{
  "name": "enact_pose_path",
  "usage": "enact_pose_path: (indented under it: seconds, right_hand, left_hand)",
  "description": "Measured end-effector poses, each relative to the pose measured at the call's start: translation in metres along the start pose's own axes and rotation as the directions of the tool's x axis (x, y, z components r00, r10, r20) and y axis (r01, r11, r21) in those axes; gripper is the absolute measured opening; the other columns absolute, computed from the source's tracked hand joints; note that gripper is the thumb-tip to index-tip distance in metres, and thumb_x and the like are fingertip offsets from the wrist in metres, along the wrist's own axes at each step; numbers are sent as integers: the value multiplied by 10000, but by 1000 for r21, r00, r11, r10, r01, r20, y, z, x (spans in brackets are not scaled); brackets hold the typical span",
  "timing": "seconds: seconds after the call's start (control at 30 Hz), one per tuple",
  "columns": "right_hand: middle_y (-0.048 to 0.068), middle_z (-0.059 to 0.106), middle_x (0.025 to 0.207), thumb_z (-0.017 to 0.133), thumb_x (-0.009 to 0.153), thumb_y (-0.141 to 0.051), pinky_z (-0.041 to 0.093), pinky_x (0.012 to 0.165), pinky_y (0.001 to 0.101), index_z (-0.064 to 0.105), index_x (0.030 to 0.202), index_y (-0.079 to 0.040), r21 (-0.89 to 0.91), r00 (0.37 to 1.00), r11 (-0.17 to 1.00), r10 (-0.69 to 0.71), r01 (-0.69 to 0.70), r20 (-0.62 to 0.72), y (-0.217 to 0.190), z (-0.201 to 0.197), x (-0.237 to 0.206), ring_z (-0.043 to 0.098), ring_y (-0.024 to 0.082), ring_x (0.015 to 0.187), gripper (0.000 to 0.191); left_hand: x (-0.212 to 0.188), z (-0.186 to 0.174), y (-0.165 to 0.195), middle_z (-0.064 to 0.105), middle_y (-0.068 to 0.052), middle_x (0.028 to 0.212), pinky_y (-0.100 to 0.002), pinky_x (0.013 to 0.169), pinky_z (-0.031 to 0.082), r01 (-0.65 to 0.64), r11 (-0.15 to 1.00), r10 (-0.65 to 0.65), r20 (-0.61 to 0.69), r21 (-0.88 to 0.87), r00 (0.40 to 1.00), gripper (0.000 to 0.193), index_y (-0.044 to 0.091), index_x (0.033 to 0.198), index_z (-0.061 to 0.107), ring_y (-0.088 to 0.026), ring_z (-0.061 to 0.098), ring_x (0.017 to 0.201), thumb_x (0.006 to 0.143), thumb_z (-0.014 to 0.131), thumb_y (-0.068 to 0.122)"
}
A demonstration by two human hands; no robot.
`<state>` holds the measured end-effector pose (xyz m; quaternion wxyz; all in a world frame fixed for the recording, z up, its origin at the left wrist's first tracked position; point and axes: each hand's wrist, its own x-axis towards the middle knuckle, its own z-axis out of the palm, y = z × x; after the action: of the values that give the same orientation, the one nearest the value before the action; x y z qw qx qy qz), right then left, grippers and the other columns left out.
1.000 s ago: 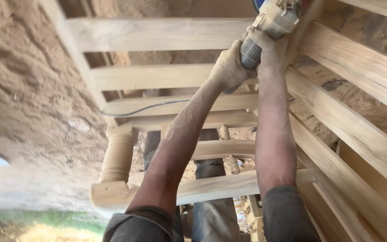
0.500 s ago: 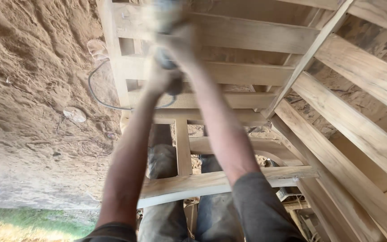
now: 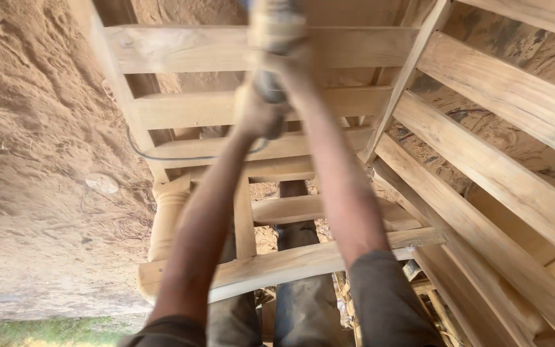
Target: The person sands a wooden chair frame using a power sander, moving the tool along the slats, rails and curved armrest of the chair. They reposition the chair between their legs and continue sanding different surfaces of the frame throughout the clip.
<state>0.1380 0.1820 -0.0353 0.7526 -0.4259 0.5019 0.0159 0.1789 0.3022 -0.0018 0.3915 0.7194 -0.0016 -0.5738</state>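
We grip the power sander (image 3: 276, 29) with 2 hands, left hand (image 3: 256, 110) and right hand (image 3: 288, 59) clamped on it (blurred), against the top wooden slat (image 3: 181, 48); keep it flat and steady.

frame (image 3: 245, 48) pale tan, grained | ground (image 3: 40, 128) sandy brown | cable (image 3: 162, 157) dark grey

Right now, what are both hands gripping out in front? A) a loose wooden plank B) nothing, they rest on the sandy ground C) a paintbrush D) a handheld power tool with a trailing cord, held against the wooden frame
D: the left hand and right hand both clasp the power tool over the wooden frame, and a dark cord loops away from it.
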Motion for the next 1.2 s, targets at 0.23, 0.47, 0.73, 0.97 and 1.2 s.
enact_pose_path:
  seconds: [0.23, 0.47, 0.73, 0.97, 1.2]
  right_hand:
    - [82, 692, 1058, 908, 625, -200, 653, 900, 377, 586, 1253, -46, -50, 946, 996, -83, 71, -313, -26, -149, -18, 724, 200, 942, 723]
    - [180, 722, 920, 829, 744, -9, 668, 760, 426, 520, 1234, 65, 177, 939, 967, -120, 184, -321, -39, -180, -16, 744, 267, 779, 585]
    - [153, 689, 941, 848, 731, -94, 677, 810, 421, 567, 1196, 75, 104, 974, 988, -92, 115, -205, -33, -115, -17, 731, 270, 829, 569]
    - [91, 704, 953, 865, 682, -159, 653, 799, 371, 629, 1103, -13, -79, 973, 982, -180, 170, -146, -14, -11, -12, 725, 213, 841, 504]
    - [50, 723, 932, 863, 660, -184, 625, 756, 337, 711, 990, -71, -174, 976, 961, -218, 214, -4, -22, 90, -14, 717, 174, 816, 381]
  left_hand:
    - [15, 110, 63, 734, -151, 1106, -383, 875, 602, -44, 992, 17, 222, 120, 975, 777, 56, 1286, 486, -276, 753, 975, 666, 871, 323]
    - [43, 143, 64, 712, -198, 1084, -416, 897, 592, -251, 951, 208, 228, 179, 951, 782, 20, 1177, 487, -320, 731, 1011, 629, 926, 365]
    - [19, 77, 55, 733, -204, 1114, -426, 916, 572, -156, 983, 137, 179, 96, 974, 735, 28, 1222, 483, -343, 712, 1061, 676, 902, 287]
    - [-12, -19, 39, 753, -181, 1111, -399, 902, 592, -128, 990, 133, 90, -64, 987, 677, 31, 1222, 524, -301, 750, 1042, 686, 881, 239]
    - [-30, -93, 17, 741, -132, 1105, -356, 874, 619, 40, 992, -35, 37, -123, 999, 705, 70, 1283, 505, -226, 754, 976, 679, 839, 214]
